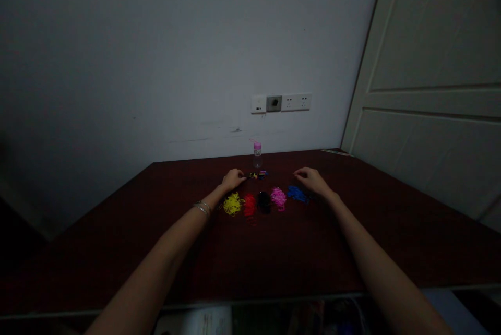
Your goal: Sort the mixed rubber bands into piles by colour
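Note:
My left hand [234, 178] is closed in a pinch at the left edge of a small mixed-colour pile of bands [259, 174]. Something thin and dark shows at its fingertips, too small to make out. Over on the right, my right hand [310, 178] hangs just above and behind a blue pile of rubber bands [297, 194], thumb and fingers drawn together. Whether it holds anything cannot be seen. Between my forearms lie a yellow pile [233, 203], a red pile [249, 205], a black pile [264, 202] and a pink pile [278, 198] of similar thin bands.
A clear bottle with a pink cap [257, 155] stands behind the mixed pile. The dark red table [289, 251] meets a white wall with sockets [296, 102]. A panelled door [426, 100] rises at the right. Items lie below the table's front edge.

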A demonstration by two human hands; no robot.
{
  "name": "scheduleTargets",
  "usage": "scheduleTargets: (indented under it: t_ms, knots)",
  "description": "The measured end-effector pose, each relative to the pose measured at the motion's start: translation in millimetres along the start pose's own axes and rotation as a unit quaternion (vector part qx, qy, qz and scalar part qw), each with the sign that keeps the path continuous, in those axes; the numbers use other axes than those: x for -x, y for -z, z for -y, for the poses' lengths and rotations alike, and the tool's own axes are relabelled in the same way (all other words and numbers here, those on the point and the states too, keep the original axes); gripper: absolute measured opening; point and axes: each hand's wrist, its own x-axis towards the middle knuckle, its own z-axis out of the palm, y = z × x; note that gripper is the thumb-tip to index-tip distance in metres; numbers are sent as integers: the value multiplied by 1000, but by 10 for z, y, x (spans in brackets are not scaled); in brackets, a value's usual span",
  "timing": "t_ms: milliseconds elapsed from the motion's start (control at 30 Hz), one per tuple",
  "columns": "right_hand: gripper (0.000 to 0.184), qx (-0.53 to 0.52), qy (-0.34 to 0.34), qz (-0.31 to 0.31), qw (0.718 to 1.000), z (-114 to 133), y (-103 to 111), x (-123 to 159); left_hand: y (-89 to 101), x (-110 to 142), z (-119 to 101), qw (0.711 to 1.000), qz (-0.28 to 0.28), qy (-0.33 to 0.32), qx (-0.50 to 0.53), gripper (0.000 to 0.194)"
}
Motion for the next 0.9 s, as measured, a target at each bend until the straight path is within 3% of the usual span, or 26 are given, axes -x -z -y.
scheduleTargets:
  t_ms: [500,733,900]
  knots:
    - [25,15,-15,19,1000,63,-12,32,-150,-100,-62,999,7,44,17,18]
    - [25,32,4,32,999,120,20,42,-80,-112,-35,996,-17,-9,84,18]
    - [25,31,4,38,999,130,15,42,112,-28,-183,987,22,-79,138,17]
